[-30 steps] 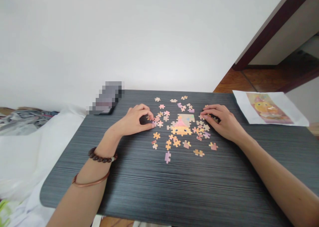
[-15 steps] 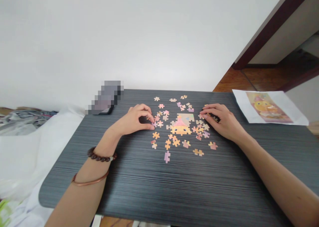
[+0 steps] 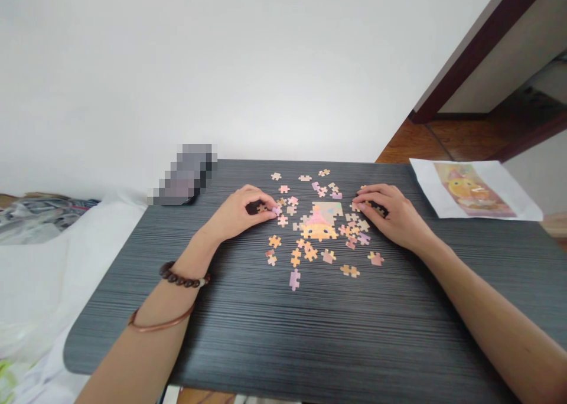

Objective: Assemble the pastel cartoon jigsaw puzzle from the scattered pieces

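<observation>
On the dark, streak-grained bench [image 3: 266, 333], a large lilac jigsaw piece [image 3: 295, 279] lay in front of the joined pastel puzzle section [image 3: 319, 220]. Left of this section, the left hand [image 3: 235, 215] had just narrowed its thumb and forefinger around a small lilac piece [image 3: 276, 211], which had shifted slightly farther back; one loose piece was thus apparently in grasp. Right of the section, the curled right hand [image 3: 394, 215] met a pale pink piece [image 3: 355, 207], its grip indeterminable. Beyond lay a white printed sheet [image 3: 472, 188].
</observation>
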Available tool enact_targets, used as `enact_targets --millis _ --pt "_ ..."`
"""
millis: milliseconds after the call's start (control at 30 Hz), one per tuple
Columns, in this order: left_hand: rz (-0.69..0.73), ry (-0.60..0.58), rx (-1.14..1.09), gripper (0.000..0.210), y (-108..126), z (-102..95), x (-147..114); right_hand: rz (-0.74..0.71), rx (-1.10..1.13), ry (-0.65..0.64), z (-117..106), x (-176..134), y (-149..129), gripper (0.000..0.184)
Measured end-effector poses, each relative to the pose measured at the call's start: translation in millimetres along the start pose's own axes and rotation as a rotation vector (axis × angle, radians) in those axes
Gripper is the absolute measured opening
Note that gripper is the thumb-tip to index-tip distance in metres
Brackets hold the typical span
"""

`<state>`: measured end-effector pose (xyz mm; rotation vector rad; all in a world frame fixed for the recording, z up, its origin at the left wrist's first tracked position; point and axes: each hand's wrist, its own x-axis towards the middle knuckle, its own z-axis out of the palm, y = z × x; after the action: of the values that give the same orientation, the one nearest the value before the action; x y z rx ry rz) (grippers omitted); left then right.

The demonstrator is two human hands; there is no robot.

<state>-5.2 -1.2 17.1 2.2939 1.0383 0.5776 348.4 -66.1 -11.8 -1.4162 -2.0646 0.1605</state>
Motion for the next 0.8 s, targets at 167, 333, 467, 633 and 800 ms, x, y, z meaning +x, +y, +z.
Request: enact_targets --millis 167,333,467,633,800 --pt "-0.040 0.015 0.004 0.023 3 1.4 1 0.004 0.003 -0.005 0 0 0 0.019" --pt "0.000 0.009 -0.003 0.022 5 0.7 -1 0.005 -0.006 -0.001 -1 0 -1 0.018" --pt "0.003 0.054 -0.050 0.023 6 2.6 -3 -0.008 -0.008 0.000 0 0 0 0.018" --pt "0.029 0.090 -0.030 0.025 7 5.4 -2 -0.021 -0.006 0.010 0 0 0 0.016" --pt "0.038 0.109 -0.021 0.026 9 11.2 -1 -0.024 -0.006 0.011 1 0 0 0.016"
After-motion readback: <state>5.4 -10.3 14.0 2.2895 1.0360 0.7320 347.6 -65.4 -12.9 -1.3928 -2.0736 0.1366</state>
